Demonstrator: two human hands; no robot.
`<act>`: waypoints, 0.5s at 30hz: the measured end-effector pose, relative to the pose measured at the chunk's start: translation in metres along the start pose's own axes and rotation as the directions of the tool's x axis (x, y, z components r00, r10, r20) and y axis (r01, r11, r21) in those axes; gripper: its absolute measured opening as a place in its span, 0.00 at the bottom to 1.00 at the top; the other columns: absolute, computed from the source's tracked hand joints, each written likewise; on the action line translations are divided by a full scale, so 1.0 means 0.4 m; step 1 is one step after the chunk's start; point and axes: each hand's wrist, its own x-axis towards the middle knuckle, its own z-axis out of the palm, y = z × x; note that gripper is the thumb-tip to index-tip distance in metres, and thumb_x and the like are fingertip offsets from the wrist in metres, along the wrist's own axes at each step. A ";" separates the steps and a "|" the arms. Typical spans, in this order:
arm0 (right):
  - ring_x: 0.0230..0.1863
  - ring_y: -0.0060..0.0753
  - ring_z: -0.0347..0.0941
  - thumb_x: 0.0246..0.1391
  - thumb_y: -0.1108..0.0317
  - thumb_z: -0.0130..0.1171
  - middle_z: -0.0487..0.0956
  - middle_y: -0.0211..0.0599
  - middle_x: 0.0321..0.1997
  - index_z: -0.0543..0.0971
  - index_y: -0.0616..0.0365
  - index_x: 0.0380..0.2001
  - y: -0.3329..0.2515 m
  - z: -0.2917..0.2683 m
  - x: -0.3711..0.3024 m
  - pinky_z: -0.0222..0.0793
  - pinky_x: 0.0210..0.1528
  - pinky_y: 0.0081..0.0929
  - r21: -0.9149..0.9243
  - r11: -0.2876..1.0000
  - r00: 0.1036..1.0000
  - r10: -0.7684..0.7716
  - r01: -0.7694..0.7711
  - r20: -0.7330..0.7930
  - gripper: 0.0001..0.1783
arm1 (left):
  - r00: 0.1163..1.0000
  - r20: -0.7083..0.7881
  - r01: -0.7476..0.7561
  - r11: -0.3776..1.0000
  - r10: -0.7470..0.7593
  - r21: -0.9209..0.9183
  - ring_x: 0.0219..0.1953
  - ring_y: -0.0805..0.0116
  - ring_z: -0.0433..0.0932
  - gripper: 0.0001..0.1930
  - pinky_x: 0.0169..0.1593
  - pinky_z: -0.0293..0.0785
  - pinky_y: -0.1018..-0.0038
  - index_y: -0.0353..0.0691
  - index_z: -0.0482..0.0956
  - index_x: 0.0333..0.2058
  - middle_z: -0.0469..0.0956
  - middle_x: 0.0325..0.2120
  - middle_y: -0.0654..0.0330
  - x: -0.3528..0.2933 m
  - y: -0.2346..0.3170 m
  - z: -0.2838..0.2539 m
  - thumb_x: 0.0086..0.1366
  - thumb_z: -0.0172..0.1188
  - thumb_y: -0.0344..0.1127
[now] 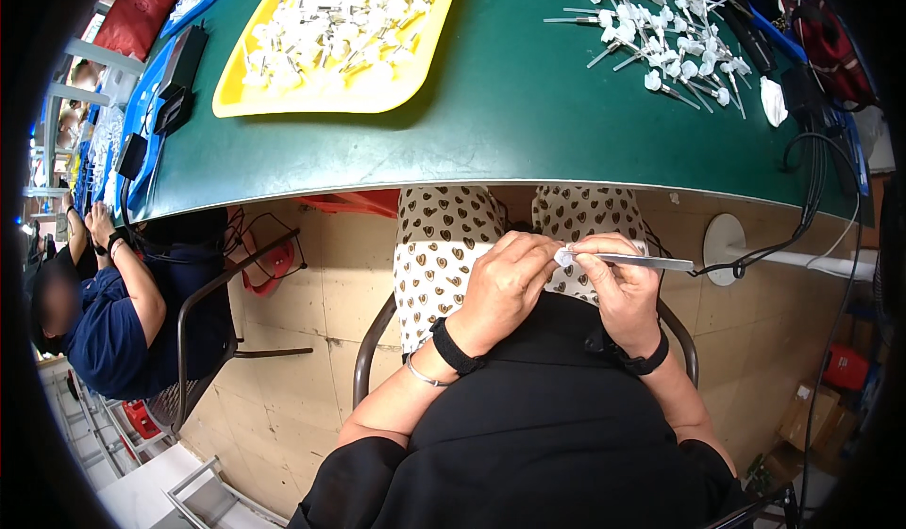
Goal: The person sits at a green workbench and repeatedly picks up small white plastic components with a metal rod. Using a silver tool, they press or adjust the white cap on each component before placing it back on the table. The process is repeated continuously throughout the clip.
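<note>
Over my lap, close together, both hands are at work on a small whitish plastic part [563, 257]. My left hand [510, 279] is closed, its fingertips pinching that part. My right hand [618, 284] is closed around slim silver tweezers [651, 261], thumb underneath and fingers on top. Their narrow end points left and meets the part; the broad end sticks out to the right past my hand. Fingers hide some of the part, so its full shape cannot be made out.
A yellow tray [311, 110] full of white-headed pieces with thin metal stems stands on the green table [528, 137]. Similar pieces [675, 48] lie loose at the right. Black cables [816, 175] hang off the right edge. A co-worker in dark blue [113, 321] sits at left.
</note>
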 end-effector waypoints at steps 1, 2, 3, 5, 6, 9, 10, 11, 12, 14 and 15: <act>0.39 0.30 0.78 0.60 0.76 0.62 0.82 0.39 0.39 0.83 0.65 0.39 -0.001 0.000 0.000 0.74 0.43 0.26 0.012 1.000 1.000 0.009 -0.009 -0.001 0.05 | 1.000 0.003 0.008 1.000 -0.008 -0.015 0.37 0.56 0.82 0.08 0.41 0.79 0.67 0.34 0.83 0.36 0.83 0.36 0.55 -0.002 -0.002 0.001 0.56 0.67 0.21; 0.39 0.30 0.78 0.60 0.76 0.62 0.82 0.39 0.39 0.83 0.65 0.38 -0.002 -0.001 0.000 0.74 0.42 0.26 0.024 1.000 1.000 0.018 -0.018 -0.002 0.05 | 1.000 0.005 0.016 0.999 -0.015 -0.030 0.37 0.56 0.82 0.08 0.41 0.79 0.67 0.34 0.83 0.37 0.83 0.36 0.55 -0.004 -0.004 0.002 0.57 0.67 0.21; 0.39 0.30 0.78 0.60 0.77 0.62 0.82 0.39 0.39 0.83 0.65 0.38 -0.002 -0.001 -0.001 0.74 0.42 0.26 0.036 0.999 1.000 0.027 -0.026 -0.003 0.04 | 0.999 0.012 0.033 0.998 -0.032 -0.050 0.37 0.56 0.82 0.08 0.42 0.79 0.67 0.34 0.83 0.37 0.83 0.36 0.55 -0.005 -0.004 0.003 0.57 0.67 0.22; 0.39 0.29 0.78 0.61 0.77 0.62 0.82 0.39 0.38 0.83 0.65 0.38 0.004 -0.006 -0.001 0.74 0.42 0.25 0.080 0.996 0.999 0.044 -0.044 0.002 0.04 | 0.998 0.028 0.067 0.993 -0.064 -0.092 0.38 0.56 0.82 0.08 0.42 0.79 0.67 0.34 0.83 0.37 0.84 0.36 0.55 -0.007 -0.004 0.004 0.58 0.67 0.22; 0.39 0.29 0.78 0.61 0.77 0.61 0.82 0.39 0.38 0.82 0.65 0.38 0.006 -0.007 0.000 0.74 0.42 0.25 0.102 0.993 0.999 0.052 -0.053 0.005 0.04 | 0.997 0.032 0.070 0.993 -0.067 -0.097 0.38 0.56 0.83 0.08 0.43 0.79 0.67 0.34 0.83 0.38 0.84 0.37 0.55 -0.008 -0.005 0.006 0.58 0.67 0.22; 0.38 0.28 0.77 0.61 0.76 0.61 0.82 0.39 0.39 0.82 0.65 0.38 0.006 -0.008 -0.001 0.74 0.42 0.25 0.057 0.998 1.000 0.027 -0.028 0.010 0.04 | 0.997 0.039 0.077 0.992 -0.073 -0.103 0.39 0.56 0.83 0.08 0.43 0.79 0.67 0.34 0.83 0.38 0.84 0.37 0.55 -0.011 -0.007 0.007 0.59 0.67 0.22; 0.38 0.28 0.77 0.61 0.76 0.62 0.82 0.39 0.39 0.82 0.65 0.38 0.006 -0.007 0.000 0.74 0.43 0.25 0.052 0.998 1.000 0.021 -0.021 0.007 0.04 | 0.997 0.039 0.076 0.992 -0.073 -0.102 0.39 0.56 0.83 0.08 0.43 0.79 0.67 0.34 0.84 0.38 0.84 0.37 0.55 -0.011 -0.007 0.007 0.59 0.67 0.22; 0.38 0.28 0.77 0.61 0.76 0.62 0.82 0.39 0.39 0.82 0.65 0.38 0.005 -0.006 0.000 0.74 0.43 0.25 0.048 0.999 1.000 0.014 -0.014 0.004 0.04 | 0.997 0.040 0.076 0.992 -0.072 -0.101 0.39 0.56 0.83 0.08 0.43 0.79 0.67 0.34 0.84 0.38 0.84 0.37 0.54 -0.011 -0.007 0.007 0.59 0.67 0.22; 0.38 0.28 0.77 0.61 0.76 0.62 0.82 0.39 0.39 0.82 0.65 0.38 0.004 -0.005 0.000 0.74 0.43 0.25 0.044 0.999 1.000 0.007 -0.007 0.002 0.05 | 0.997 0.037 0.072 0.992 -0.069 -0.099 0.39 0.56 0.83 0.08 0.43 0.79 0.67 0.34 0.84 0.38 0.84 0.37 0.54 -0.010 -0.008 0.007 0.59 0.67 0.22; 0.38 0.27 0.77 0.61 0.76 0.61 0.82 0.38 0.40 0.82 0.65 0.39 0.003 -0.005 -0.001 0.74 0.43 0.24 0.061 0.998 0.999 0.031 -0.031 0.005 0.05 | 0.998 0.031 0.064 0.994 -0.062 -0.093 0.39 0.56 0.83 0.08 0.43 0.79 0.67 0.34 0.84 0.38 0.84 0.37 0.54 -0.011 -0.009 0.007 0.59 0.67 0.22; 0.38 0.27 0.77 0.61 0.76 0.61 0.81 0.38 0.40 0.82 0.65 0.39 0.002 -0.004 -0.002 0.74 0.43 0.24 0.069 0.997 0.999 0.043 -0.043 0.008 0.05 | 0.998 0.029 0.065 0.993 -0.063 -0.099 0.39 0.56 0.83 0.08 0.43 0.79 0.67 0.34 0.84 0.38 0.84 0.37 0.54 -0.011 -0.009 0.008 0.59 0.67 0.22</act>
